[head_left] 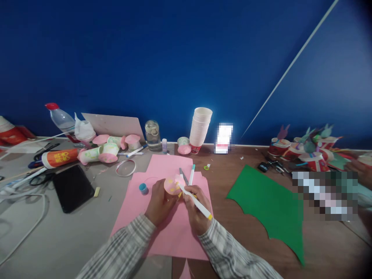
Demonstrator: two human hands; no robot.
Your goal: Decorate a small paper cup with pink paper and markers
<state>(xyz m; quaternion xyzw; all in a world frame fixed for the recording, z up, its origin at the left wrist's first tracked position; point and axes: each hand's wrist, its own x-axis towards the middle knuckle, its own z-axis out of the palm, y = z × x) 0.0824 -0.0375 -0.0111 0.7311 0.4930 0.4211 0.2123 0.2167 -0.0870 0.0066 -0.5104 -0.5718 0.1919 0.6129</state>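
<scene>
My left hand [159, 203] is closed around a small paper craft piece [171, 186], a pink round with yellow patches. What lies under the round is mostly hidden by my fingers. A white marker [201, 208] with a yellow end is gripped in my right hand [196, 201], its tip at the round. Both hands are over stacked pink paper sheets [132, 217]. On the sheets, a teal-capped marker [192, 174] and a grey-tipped marker [184, 176] lie just beyond my right hand. A small blue-lidded pot [143, 188] stands left of my left hand.
Green paper [270, 205] with a scalloped edge lies right. Stacked paper cups [200, 126], a glass jar [152, 135] and decorated cups [109, 151] stand along the blue wall. A black tablet-like slab [72, 188] and cables lie left. Another person's hand [359, 170] is at far right.
</scene>
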